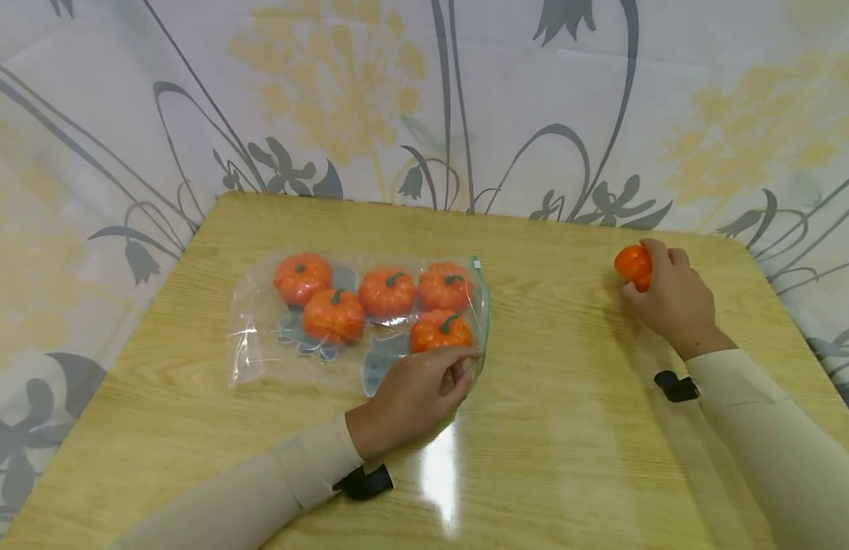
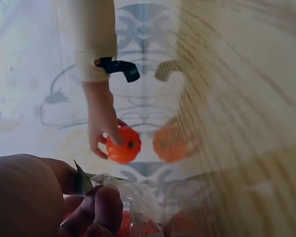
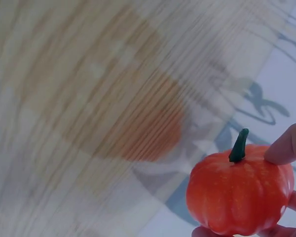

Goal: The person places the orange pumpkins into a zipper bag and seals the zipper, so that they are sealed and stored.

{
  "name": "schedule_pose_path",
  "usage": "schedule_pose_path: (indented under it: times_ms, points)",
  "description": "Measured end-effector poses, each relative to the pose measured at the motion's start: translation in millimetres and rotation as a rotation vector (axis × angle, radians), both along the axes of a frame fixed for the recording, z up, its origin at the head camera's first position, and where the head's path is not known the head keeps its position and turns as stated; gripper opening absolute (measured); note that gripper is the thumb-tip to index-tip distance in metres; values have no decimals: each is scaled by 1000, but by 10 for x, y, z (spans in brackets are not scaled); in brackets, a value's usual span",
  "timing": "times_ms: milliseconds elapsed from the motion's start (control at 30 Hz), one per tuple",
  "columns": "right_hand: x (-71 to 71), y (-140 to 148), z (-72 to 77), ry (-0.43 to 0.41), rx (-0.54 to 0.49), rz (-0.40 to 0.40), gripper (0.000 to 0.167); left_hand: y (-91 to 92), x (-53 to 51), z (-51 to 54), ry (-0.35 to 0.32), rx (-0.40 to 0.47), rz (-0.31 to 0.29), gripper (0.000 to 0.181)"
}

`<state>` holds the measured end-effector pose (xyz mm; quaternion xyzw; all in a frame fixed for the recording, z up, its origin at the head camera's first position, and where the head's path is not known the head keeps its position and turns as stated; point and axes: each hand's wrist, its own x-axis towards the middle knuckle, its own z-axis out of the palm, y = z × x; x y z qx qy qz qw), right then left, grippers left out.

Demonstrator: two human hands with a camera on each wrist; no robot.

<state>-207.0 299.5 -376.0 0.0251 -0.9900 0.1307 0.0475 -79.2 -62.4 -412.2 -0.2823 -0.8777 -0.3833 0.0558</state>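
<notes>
A clear zip bag (image 1: 259, 351) with a green-edged opening lies on the table, holding several small orange pumpkins (image 1: 333, 316) with green stems. My left hand (image 1: 417, 389) pinches the bag's edge near its opening at the right end; in the left wrist view thumb and finger grip the green strip (image 2: 84, 180). Over at the table's right side, my right hand (image 1: 675, 298) grips one more orange pumpkin (image 1: 633, 266). That pumpkin appears raised off the wood in the right wrist view, its green stem (image 3: 239, 146) showing and fingers around its side.
The glossy wood-grain table (image 1: 534, 428) reflects light and the hands. A patterned cloth (image 1: 507, 92) with grey and yellow flowers rises behind the table's far edge. Black straps (image 1: 677, 386) hang at both wrists.
</notes>
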Motion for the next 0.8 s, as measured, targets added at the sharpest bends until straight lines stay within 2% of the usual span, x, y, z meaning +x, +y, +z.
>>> schedule_pose_path:
  times_ms: [300, 467, 800]
  points:
    - [218, -288, 84, 25, -88, 60, 67, 4, -11, 6, -16, 12, 0, 39]
    - [355, -482, 60, 18, -153, 97, 68, -4, 10, 0, -19, 14, 7, 42]
    - [536, -888, -58, -9, -461, 180, 63, -10, 6, -2, -30, 15, 7, 44]
